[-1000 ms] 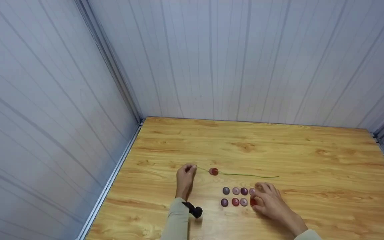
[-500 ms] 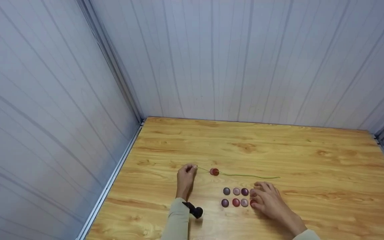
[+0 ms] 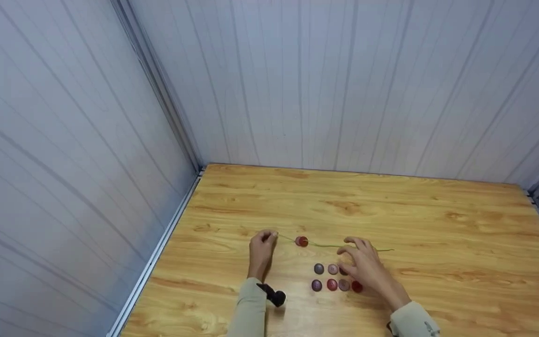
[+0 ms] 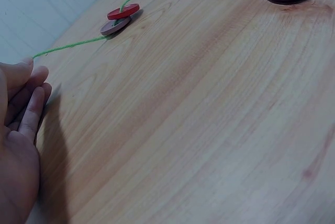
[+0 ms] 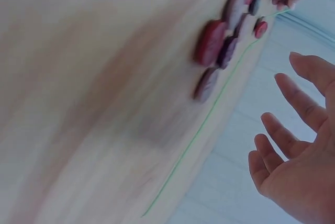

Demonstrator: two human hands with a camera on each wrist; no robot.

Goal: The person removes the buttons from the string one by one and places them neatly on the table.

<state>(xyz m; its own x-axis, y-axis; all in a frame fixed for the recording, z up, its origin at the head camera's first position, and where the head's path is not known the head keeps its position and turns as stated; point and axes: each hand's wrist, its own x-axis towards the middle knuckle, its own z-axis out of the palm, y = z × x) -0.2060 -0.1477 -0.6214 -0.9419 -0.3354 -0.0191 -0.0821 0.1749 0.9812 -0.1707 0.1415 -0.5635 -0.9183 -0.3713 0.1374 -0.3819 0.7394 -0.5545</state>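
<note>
Between thumb and fingertips, my left hand (image 3: 261, 252) pinches one end of a green string (image 4: 73, 46). Threaded on it are a red button (image 4: 123, 11) and a mauve button (image 4: 115, 26), lying together on the table. My right hand (image 5: 303, 140), fingers spread and bent with nothing in them, hovers over the string and the right end of two rows of loose buttons. Those include a grey button (image 3: 319, 268), a dark purple button (image 3: 316, 285) and a red button (image 3: 357, 286). In the head view the hand hides the upper row's mauve end button (image 5: 207, 85).
The wood-grain table (image 3: 438, 224) meets pale panelled walls (image 3: 325, 84) at the back and sides. A black wrist camera mount (image 3: 273, 296) sticks out from the left sleeve. The string's free end (image 3: 386, 250) lies beyond my right hand.
My right hand has lifted off the right-end buttons and moved away from me and left, over the string, uncovering the lower row's red end button. The left hand holds still.
</note>
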